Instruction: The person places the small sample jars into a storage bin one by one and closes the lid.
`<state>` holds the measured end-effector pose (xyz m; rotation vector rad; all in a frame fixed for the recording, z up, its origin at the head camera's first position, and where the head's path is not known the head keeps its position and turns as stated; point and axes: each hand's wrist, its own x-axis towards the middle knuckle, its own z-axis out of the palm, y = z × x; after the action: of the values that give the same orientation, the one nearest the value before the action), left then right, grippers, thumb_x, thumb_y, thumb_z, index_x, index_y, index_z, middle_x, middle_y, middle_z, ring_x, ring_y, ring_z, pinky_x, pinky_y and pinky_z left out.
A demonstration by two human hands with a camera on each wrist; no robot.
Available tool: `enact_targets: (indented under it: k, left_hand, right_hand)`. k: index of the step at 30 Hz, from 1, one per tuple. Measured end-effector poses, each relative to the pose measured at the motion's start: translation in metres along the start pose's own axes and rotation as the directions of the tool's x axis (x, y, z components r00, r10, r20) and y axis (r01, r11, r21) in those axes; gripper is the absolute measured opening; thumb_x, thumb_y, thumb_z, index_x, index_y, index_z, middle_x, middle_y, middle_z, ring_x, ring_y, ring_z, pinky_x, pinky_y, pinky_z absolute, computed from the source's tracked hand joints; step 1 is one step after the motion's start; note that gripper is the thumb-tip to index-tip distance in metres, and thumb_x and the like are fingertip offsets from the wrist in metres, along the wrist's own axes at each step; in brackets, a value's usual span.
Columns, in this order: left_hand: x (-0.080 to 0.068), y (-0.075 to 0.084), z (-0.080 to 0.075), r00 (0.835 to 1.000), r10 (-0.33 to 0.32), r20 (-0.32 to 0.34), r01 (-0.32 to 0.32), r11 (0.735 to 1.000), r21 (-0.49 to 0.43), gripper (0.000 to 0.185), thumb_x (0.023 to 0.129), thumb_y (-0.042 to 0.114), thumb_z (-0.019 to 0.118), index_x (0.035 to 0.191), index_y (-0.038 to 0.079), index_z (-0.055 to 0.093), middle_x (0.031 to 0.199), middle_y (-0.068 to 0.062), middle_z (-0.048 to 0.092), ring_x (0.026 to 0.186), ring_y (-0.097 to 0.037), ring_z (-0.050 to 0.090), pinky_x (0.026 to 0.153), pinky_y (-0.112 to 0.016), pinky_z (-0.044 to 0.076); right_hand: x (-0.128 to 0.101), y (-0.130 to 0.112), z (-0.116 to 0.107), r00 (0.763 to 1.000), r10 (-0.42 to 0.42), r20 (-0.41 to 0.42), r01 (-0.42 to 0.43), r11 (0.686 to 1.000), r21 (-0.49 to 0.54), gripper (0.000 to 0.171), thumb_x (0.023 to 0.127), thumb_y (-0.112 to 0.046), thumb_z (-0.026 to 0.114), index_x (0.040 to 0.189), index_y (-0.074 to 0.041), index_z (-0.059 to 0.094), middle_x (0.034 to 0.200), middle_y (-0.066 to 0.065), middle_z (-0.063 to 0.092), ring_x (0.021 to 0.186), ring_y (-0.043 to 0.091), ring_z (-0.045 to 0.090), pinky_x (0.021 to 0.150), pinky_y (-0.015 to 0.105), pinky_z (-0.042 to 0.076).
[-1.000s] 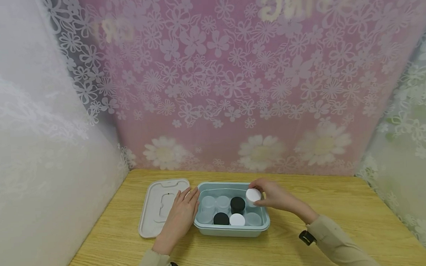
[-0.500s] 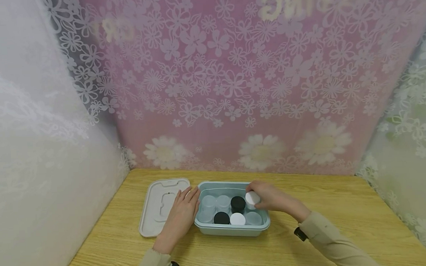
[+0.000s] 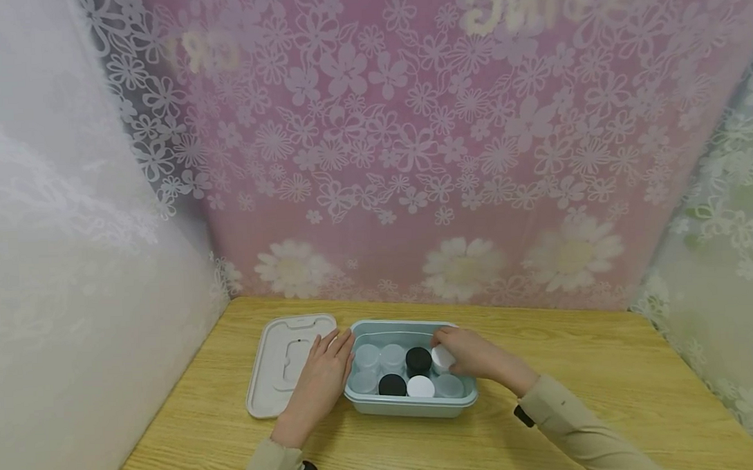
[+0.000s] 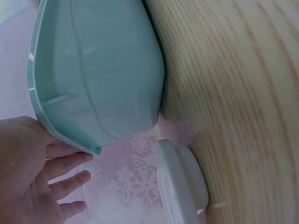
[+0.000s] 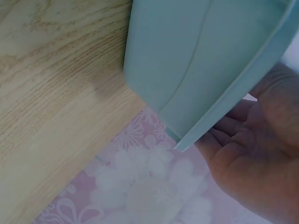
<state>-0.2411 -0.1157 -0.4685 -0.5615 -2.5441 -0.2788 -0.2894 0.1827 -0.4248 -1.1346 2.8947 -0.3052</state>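
**A white-lidded jar held low in the bin while the other hand steadied it**

The right hand (image 3: pixel 464 356) closed its grip around a small white-lidded jar (image 3: pixel 443 358), fingers curled over the lid, at the far right corner of the pale blue bin (image 3: pixel 413 405), just below centre in the head view. The jar sat low among the others, beside a black-lidded jar (image 3: pixel 418 360), so the hand reached down over the bin's rim; the right wrist view showed only the palm behind that rim.

The left hand (image 3: pixel 322 383) lay flat, fingers straight, against the bin's left wall, gripping nothing. It seemed placed there to keep the bin from sliding on the table (image 3: pixel 605 365).

Inside, the jars stood upright in two rows: clear-lidded ones to the left, a second black lid (image 3: pixel 391 384) and a white lid (image 3: pixel 420 386) in the near row. The bin's grey lid (image 3: pixel 281 366) lay flat on the table just left of the bin, partly under the left hand's fingers. A flowered curtain (image 3: pixel 411 158) filled the upper frame.
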Motion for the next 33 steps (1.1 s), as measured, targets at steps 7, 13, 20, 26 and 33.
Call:
enact_targets:
  k: [7,13,20,26,33]
  left_hand:
    - [0.000,0.001,-0.001,1.000,0.009,-0.006,-0.009,1.000,-0.006,0.037,0.101,0.017,0.064,0.134,0.000,0.065,0.137,-0.014,0.063,0.132,-0.037,0.054,0.111,-0.058,0.041]
    - [0.000,0.002,0.000,1.000,0.008,0.007,-0.008,1.000,-0.011,0.037,0.102,0.018,0.062,0.134,0.000,0.065,0.138,-0.014,0.063,0.134,-0.036,0.053,0.112,-0.058,0.040]
    - [0.000,0.003,0.000,1.000,0.012,0.001,-0.012,1.000,-0.023,0.037,0.101,0.016,0.064,0.134,0.000,0.065,0.138,-0.014,0.063,0.133,-0.037,0.053,0.111,-0.059,0.040]
    - [0.001,-0.001,-0.001,1.000,0.014,0.004,-0.014,0.998,-0.056,0.038,0.100,0.015,0.064,0.134,-0.001,0.064,0.138,-0.016,0.063,0.132,-0.038,0.054,0.110,-0.061,0.041]
    - [0.001,-0.007,-0.005,0.999,-0.015,0.049,0.025,0.979,-0.204,0.038,0.103,0.014,0.060,0.137,-0.003,0.062,0.140,-0.018,0.060,0.135,-0.040,0.050,0.112,-0.062,0.037]
  right_hand:
    - [0.000,0.001,0.001,1.000,-0.003,0.006,0.003,1.000,-0.012,0.043,0.076,0.007,0.083,0.115,0.000,0.067,0.110,0.014,0.068,0.095,0.032,0.067,0.077,0.043,0.058]
    - [-0.002,0.002,-0.001,1.000,-0.014,0.024,0.014,1.000,-0.014,0.043,0.076,0.005,0.085,0.115,-0.001,0.068,0.110,0.013,0.068,0.095,0.032,0.067,0.077,0.042,0.059]
    - [-0.004,0.003,-0.009,0.999,-0.007,0.037,0.004,0.998,0.065,0.040,0.084,0.000,0.081,0.120,0.002,0.066,0.117,0.016,0.068,0.104,0.034,0.066,0.085,0.044,0.057]
    - [-0.008,0.003,-0.015,0.989,0.048,-0.139,-0.019,0.980,0.200,0.031,0.095,-0.005,0.070,0.125,0.002,0.066,0.121,0.017,0.068,0.109,0.037,0.066,0.091,0.049,0.056]
    - [-0.006,-0.013,-0.011,0.927,0.201,-0.317,-0.015,0.864,0.503,0.026,0.102,-0.013,0.063,0.126,-0.006,0.070,0.120,0.011,0.072,0.106,0.029,0.071,0.090,0.042,0.059]
